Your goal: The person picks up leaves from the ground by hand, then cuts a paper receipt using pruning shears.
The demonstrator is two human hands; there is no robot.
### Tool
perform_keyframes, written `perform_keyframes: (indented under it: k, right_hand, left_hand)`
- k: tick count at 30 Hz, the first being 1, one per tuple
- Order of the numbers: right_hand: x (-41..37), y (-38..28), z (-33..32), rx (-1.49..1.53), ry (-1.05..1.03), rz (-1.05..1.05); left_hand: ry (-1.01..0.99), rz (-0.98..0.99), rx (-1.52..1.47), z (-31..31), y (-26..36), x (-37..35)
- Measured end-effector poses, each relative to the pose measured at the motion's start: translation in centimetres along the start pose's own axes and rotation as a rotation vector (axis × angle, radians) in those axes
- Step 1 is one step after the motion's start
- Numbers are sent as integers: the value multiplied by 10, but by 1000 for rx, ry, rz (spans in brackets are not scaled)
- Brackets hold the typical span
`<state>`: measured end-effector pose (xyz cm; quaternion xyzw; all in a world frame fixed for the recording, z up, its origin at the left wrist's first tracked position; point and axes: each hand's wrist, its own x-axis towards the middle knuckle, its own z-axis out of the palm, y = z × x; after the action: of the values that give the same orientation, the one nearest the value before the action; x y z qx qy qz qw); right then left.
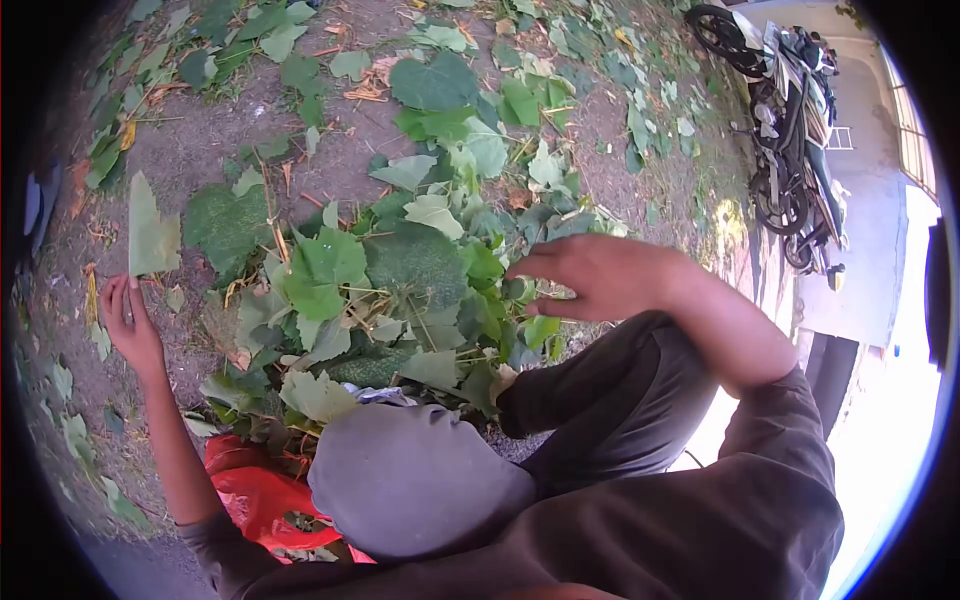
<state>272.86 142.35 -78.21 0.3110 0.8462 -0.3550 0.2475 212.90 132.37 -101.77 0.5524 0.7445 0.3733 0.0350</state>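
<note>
Out to the left, my left hand (130,318) pinches a pale green leaf (152,230) by its lower edge, fingers closed on it. The leaf stands up from the fingertips with its pale side showing. My right hand (590,275) hovers at the right side of a leaf pile (415,265), thumb and fingers apart with nothing between them. Broad green leaves, some dark and some light, make up the pile, with dry stalks among them. A red plastic bag (255,500) lies at the pile's near left, partly hidden behind a grey cloth-covered rounded shape (415,480).
My bent leg in dark trousers (620,400) lies under the right forearm. Loose leaves (435,80) and dry orange-brown bits are strewn over bare soil (205,130). Motorcycles (790,130) stand at the far right beside a pale wall (865,270).
</note>
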Motion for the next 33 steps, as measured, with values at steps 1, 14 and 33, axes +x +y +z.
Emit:
perform_keyframes:
  k: [1,14,33]
  right_hand:
    - [2,17,-19,95,-89,83]
    - [-44,424,187,430,361,963]
    - [140,124,241,843,633,-76]
  left_hand:
    - [-43,83,-22,-5,32,-16]
    - [-1136,90,109,-51,155,-124]
    - [-1165,266,72,41,415,22]
